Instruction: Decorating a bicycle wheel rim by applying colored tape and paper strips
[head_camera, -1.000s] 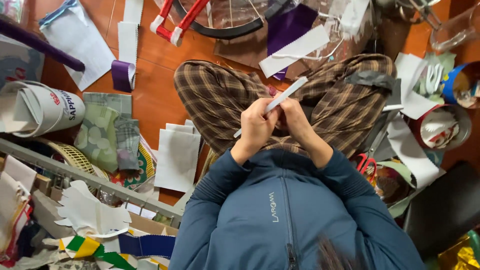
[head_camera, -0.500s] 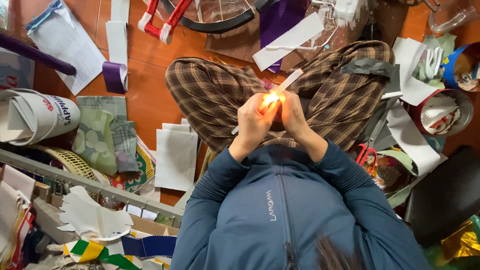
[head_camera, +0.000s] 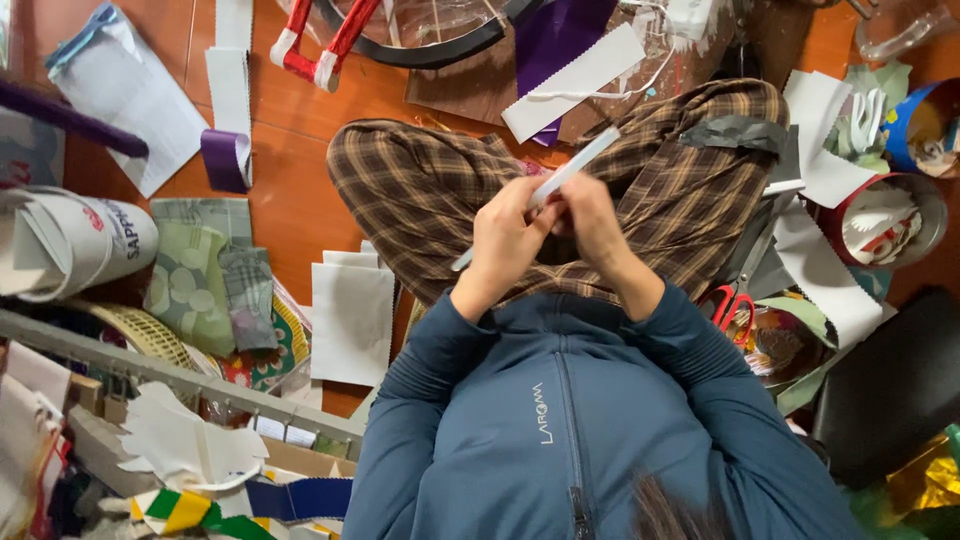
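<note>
White strip (head_camera: 580, 160), long and thin, lay slantwise across the lap above the blue jacket (head_camera: 560, 420), its lower end poking out below the left hand (head_camera: 505, 240) and its upper end reaching up past the right knee. Both hands met at its middle. The left hand was closed around it with the thumb on top, and the right hand (head_camera: 595, 220) pinched it just beside, fingers curled in, so that the two hands touched. The work looked to be at the stage of handling the strip's middle between the fingertips, though what the fingertips did there was hidden. Any further move would call for a steady pinch on both sides, so the free ends did not swing or bend. Beneath the hands were crossed legs in plaid trousers (head_camera: 420, 190). Red-handled scissors (head_camera: 735, 300) lay just beside the right thigh, and a stack of white sheets (head_camera: 350, 320) lay near the left knee on the wooden floor (head_camera: 300, 200). Farther off were a red tin (head_camera: 885, 220) of paper scraps, a purple tape roll (head_camera: 225, 160) and a wide white paper band (head_camera: 575, 80)
</note>
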